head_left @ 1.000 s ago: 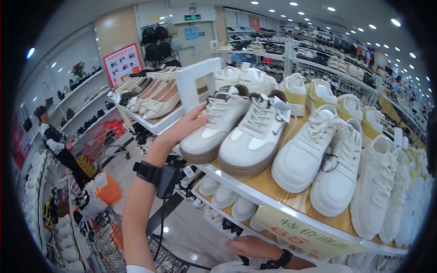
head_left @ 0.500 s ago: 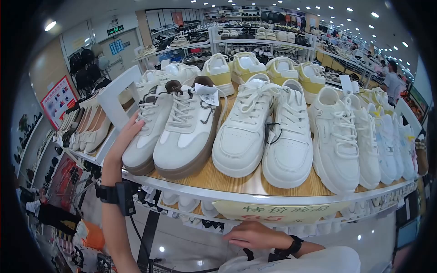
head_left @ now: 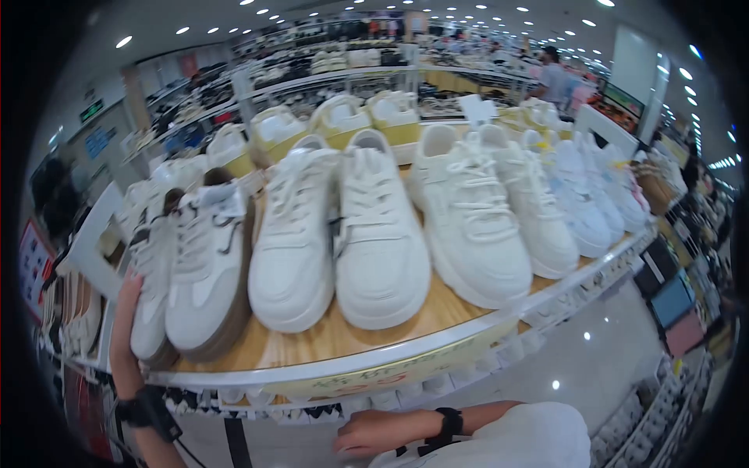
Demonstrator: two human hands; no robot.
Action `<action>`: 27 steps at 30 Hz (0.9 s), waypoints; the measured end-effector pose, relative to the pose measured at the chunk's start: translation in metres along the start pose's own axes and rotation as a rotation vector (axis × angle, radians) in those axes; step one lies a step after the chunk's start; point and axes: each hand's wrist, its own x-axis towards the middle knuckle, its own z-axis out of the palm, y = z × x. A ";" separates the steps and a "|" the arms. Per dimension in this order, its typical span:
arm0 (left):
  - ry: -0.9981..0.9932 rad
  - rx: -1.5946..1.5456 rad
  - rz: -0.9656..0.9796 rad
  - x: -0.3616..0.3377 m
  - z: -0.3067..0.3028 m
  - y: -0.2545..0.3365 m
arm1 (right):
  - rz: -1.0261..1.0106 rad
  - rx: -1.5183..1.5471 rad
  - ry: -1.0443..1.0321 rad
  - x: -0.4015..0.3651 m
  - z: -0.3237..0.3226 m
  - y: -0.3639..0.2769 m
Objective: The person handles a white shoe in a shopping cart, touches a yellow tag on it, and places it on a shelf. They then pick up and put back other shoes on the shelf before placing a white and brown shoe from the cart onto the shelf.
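My left hand (head_left: pixel 128 300) rests along the outer side of the leftmost grey-and-white sneaker (head_left: pixel 150 304); its fingers look stretched out and not wrapped round the shoe, though partly hidden. The matching sneaker (head_left: pixel 201 296), with a brown sole and a white tag, stands right beside it. Low in front of the shelf, my right hand (head_left: pixel 374 433) has its fingers curled in, and nothing shows in it. A pair of white lace-up sneakers (head_left: pixel 292 257) stands at the middle of the wooden shelf (head_left: pixel 273 352), toes toward me. To their right are chunkier white sneakers (head_left: pixel 476 226).
A yellow price sign (head_left: pixel 406 366) hangs on the shelf's front edge. Behind the front row are yellow-and-white shoes (head_left: pixel 339 125). Flat shoes (head_left: pixel 82 312) stand at the left. A person (head_left: pixel 552 82) is far back, and more shoe racks (head_left: pixel 655 421) line the lower right.
The view has swung to the right, so the shoes and my left hand appear farther left. My left hand stays against the grey-and-white sneaker. My right hand remains low in front of the shelf.
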 end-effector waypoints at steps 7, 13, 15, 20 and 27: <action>0.047 0.645 0.192 -0.002 0.000 0.014 | -0.062 -0.082 -0.202 0.010 0.013 0.003; 0.442 0.582 0.398 -0.106 0.017 0.077 | -0.079 -0.047 -0.361 0.013 0.023 0.011; 0.650 0.732 0.366 -0.165 0.000 0.063 | -0.132 -0.051 -0.430 0.019 0.030 0.009; 0.884 1.181 -0.018 -0.364 -0.054 -0.022 | -0.165 -0.204 -0.766 0.043 0.056 -0.012; 0.593 0.959 -1.163 -0.672 -0.006 -0.088 | -0.401 0.028 -0.864 0.067 0.119 -0.067</action>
